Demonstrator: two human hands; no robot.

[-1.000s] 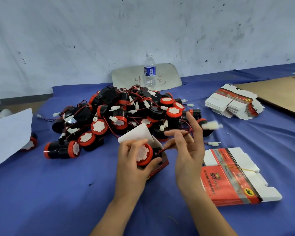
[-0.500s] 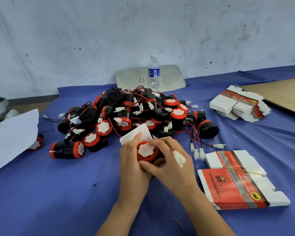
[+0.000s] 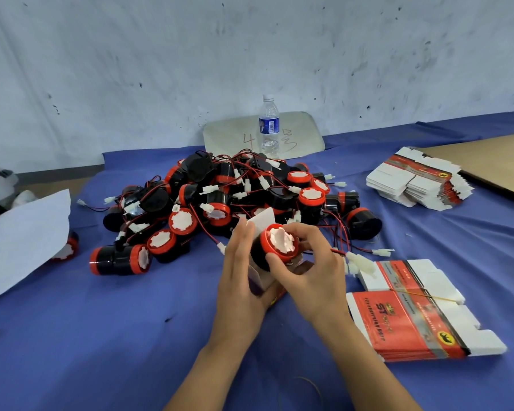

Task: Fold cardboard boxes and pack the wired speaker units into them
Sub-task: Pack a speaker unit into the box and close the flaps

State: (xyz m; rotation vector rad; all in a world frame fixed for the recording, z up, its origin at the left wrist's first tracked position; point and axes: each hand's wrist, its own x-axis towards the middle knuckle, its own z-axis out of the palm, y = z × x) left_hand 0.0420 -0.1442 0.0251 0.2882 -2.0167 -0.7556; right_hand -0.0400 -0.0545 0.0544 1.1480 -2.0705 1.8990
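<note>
Two hands work at the middle of the blue-covered table [image 3: 131, 336]. One speaker unit [image 3: 280, 244] is held there: the right hand [image 3: 312, 274] grips it, thumb and fingertips curled round its red rim. One box [image 3: 264, 281], folded up and open at the top, stands under it. The left hand [image 3: 239, 280] lies flat against the box's left side, fingers straight and curled round nothing. The unit's black body sits in the box's mouth and the red cap is outside. Its long axis is tilted rather than upright, with the white face pointing up and towards the person and the black end pointing down into the box. One white flap [image 3: 263, 218] of the box stands up behind the cap. A red wire runs from under the right hand to a white plug [image 3: 361, 262] on the cloth.

Behind lies one heap [image 3: 220, 194] of like units, tangled in wires. They overlap too much for a true count, but well over a dozen show. One more unit [image 3: 69, 247] lies apart at the left, half under a white sheet [image 3: 21, 232]. Two stacks of flat boxes lie on the right: a near stack [image 3: 422, 315] beside the right hand and a far stack [image 3: 416, 182] well apart. One water bottle [image 3: 269, 126] stands upright by the wall.
</note>
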